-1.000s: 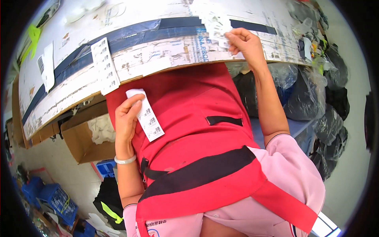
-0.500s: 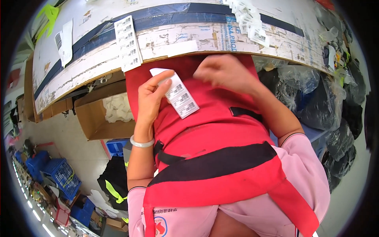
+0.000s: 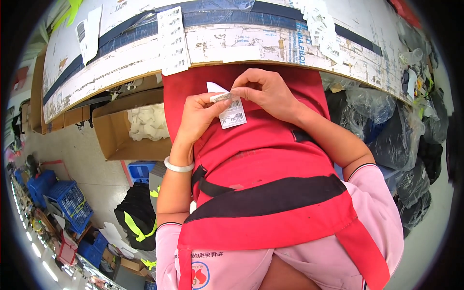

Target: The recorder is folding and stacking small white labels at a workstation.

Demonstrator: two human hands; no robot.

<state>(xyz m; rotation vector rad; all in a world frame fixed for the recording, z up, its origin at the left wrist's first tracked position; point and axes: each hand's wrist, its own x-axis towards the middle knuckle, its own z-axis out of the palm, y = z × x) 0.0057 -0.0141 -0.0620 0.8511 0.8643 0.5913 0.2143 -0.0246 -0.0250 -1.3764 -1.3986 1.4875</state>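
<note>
A white strip of barcode labels [image 3: 233,118] hangs over the red apron [image 3: 261,159] on my lap. My left hand [image 3: 202,112] pinches the strip between thumb and fingers, a white bracelet on its wrist. Close beside it, my right hand [image 3: 267,93] has thumb and forefinger pinched together at the strip's right edge, where a label seems to be lifting. Just beyond my hands runs the near edge of a worn, taped board [image 3: 232,41]. A longer sheet of labels [image 3: 173,41] lies on it at the left, overhanging the edge.
Loose labels [image 3: 321,29] are heaped at the board's far right. Below the board's left side stands a cardboard box [image 3: 108,140] with white scraps [image 3: 147,123]. Dark plastic-wrapped bundles [image 3: 396,130] fill the right side. A blue crate [image 3: 72,205] is at the lower left.
My right hand has come left and down to the strip, its fingers now pinching at the strip's edge. The strip is bent under my left thumb, and the view has shifted slightly.
</note>
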